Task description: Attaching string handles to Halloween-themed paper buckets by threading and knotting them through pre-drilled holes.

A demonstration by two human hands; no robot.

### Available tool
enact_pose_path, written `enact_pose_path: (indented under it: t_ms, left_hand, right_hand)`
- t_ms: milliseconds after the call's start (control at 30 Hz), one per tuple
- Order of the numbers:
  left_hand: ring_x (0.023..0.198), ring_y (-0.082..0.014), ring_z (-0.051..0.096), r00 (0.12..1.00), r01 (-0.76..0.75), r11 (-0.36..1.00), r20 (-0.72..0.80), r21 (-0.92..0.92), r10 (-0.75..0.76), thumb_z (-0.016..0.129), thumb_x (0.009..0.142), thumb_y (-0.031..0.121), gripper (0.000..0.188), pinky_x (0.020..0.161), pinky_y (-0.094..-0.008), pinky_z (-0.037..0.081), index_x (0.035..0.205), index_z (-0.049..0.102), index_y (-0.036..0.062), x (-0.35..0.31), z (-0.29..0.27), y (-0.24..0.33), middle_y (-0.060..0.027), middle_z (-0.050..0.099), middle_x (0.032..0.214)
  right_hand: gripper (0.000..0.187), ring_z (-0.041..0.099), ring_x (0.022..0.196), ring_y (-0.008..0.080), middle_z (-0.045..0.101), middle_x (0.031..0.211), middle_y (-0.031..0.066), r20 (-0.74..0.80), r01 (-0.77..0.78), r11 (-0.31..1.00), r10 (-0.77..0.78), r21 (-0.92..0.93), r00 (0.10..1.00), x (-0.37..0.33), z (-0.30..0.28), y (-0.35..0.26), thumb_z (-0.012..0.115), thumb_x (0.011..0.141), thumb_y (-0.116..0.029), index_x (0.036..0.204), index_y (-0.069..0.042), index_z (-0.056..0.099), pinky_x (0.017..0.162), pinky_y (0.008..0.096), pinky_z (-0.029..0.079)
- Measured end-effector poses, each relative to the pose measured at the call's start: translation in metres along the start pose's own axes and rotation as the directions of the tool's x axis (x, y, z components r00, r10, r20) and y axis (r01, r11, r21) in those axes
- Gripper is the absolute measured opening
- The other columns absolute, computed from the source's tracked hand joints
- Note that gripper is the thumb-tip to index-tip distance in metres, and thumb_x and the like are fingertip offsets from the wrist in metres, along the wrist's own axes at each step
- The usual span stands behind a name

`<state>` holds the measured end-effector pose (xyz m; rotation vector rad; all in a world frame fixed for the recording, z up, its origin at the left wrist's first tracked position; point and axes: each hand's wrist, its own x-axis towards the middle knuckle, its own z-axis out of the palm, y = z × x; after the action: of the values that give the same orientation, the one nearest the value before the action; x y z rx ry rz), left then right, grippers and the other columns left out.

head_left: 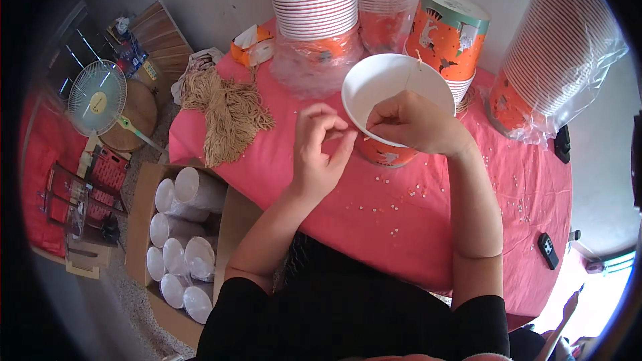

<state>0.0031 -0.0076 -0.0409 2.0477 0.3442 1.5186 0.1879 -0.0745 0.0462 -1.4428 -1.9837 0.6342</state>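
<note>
A paper bucket (366,87), white inside and orange with animal prints outside, stands on the pink-covered table in front of me. A thin cord (408,79) runs from a hole at its far rim down toward my right hand (422,123). That hand reaches over the near rim, its fingers pinched together inside the bucket, seemingly on the cord; the fingertips are partly hidden. Beside the near-left rim is my left hand (319,150), fingers curved and thumb apart from them, with nothing visible between. A small bit of cord pokes out at the rim between both hands.
Tall stacks of paper buckets (313,0) and a wrapped stack (558,47) stand behind. Another orange bucket (448,33) sits upside down. A bundle of tan cords (227,113) lies left. Below, a carton (144,190) holds wrapped white cups. A black remote (548,251) lies right.
</note>
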Motion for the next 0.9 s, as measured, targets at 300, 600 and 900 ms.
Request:
enact_pose_path:
  t_ms: [300, 600, 900]
  left_hand:
    - [0.084, -0.0281, 0.062, 0.989, -0.143, 0.98, 0.042, 0.138, 0.139, 0.073, 0.079, 0.0, 0.019, 0.071, -0.0353, 0.051, 0.092, 0.06, 0.0013, -0.004, 0.01, 0.007, -0.0116, 0.06, 0.093]
    - [0.086, -0.0155, 0.065, 0.931, 0.318, 0.799, 0.01, -0.511, -0.364, 0.06, 0.091, -0.004, 0.007, 0.072, -0.0271, 0.056, 0.096, 0.056, -0.0011, -0.014, 0.004, -0.001, -0.0083, 0.063, 0.096]
    - [0.064, -0.0106, 0.055, 0.775, 0.423, 0.168, 0.259, -0.89, -0.577, 0.054, 0.099, 0.018, 0.007, 0.055, -0.0236, 0.042, 0.103, 0.055, 0.012, 0.007, -0.038, 0.002, -0.0047, 0.061, 0.088]
  right_hand:
    - [0.015, 0.061, 0.064, 0.0177, 0.068, 0.072, 0.0105, 0.01, 0.002, 1.0, -0.002, 0.02, 1.0, -0.001, -0.001, 0.003, 0.062, 0.083, -0.011, 0.088, 0.001, 0.071, 0.063, 0.0317, 0.048]
    - [0.011, 0.053, 0.063, 0.009, 0.059, 0.067, 0.0016, -0.029, -0.037, 0.999, 0.037, 0.01, 0.999, -0.007, -0.011, -0.003, 0.064, 0.083, -0.003, 0.093, -0.001, 0.067, 0.058, 0.0273, 0.043]
    - [0.013, 0.05, 0.062, 0.0076, 0.054, 0.066, 0.001, -0.19, -0.076, 0.991, 0.054, -0.109, 0.98, -0.016, -0.018, -0.004, 0.062, 0.081, 0.002, 0.093, 0.0, 0.066, 0.055, 0.0265, 0.04]
